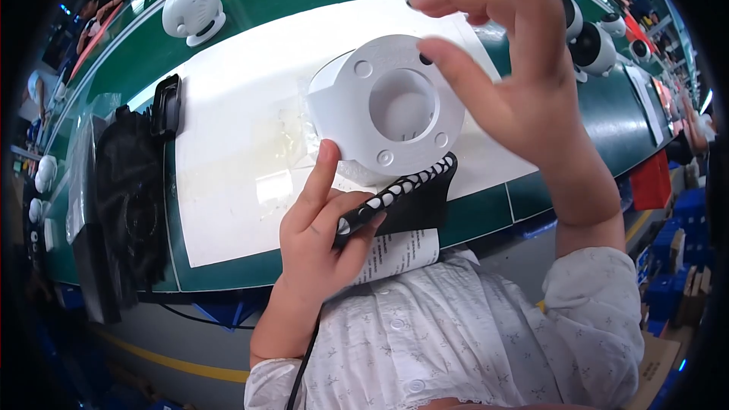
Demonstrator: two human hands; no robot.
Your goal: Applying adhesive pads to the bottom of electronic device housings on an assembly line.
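A white device (326, 95) lies with its ring-shaped base (448, 102) facing up. Several round recesses dot the ring, and one near the upper right is filled by a small black pad (425, 59). My left hand (323, 239) pinches a curled black sheet (421, 205) with rows of white circles; its raised index finger touches the device's lower left side. Over the ring's right side, my right hand (516, 53) is open, fingers apart, thumb tip at the black pad. A dark spot shows on another fingertip; I cannot tell what it is.
A white mat (220, 205) covers part of the green table. Black bags (129, 197) and a black tray (166, 106) lie at left. Another white device (193, 11) stands at back left, several more (596, 49) at right. A red bin (650, 182) is beyond the right edge.
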